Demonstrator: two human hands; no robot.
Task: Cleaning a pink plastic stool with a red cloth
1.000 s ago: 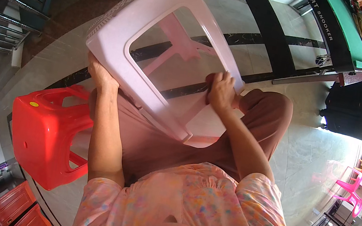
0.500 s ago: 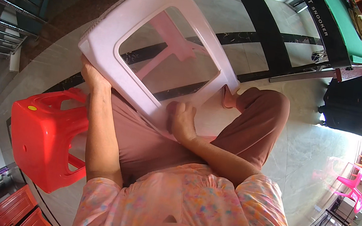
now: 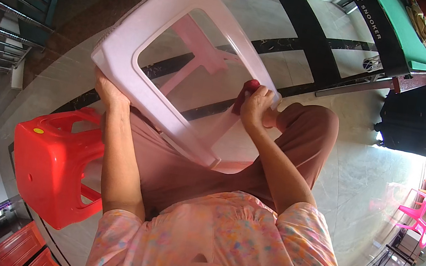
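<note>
A pale pink plastic stool lies tilted across my lap, one open side facing up. At its left edge my left hand grips the seat end, the fingertips hidden behind the plastic. My right hand is closed on a dark red cloth, at the lower end of the stool's right-hand leg. Part of the cloth is bunched in the fingers and part hangs inside the leg opening.
A red plastic stool stands close on my left. Ahead to the right is a pool table with black legs. A black suitcase stands at the right, with pink chairs farther back. Metal railings are at far left.
My right hand has moved with the cloth from the stool's near leg up and right to the other leg. My left hand and the pink stool stay nearly in place.
</note>
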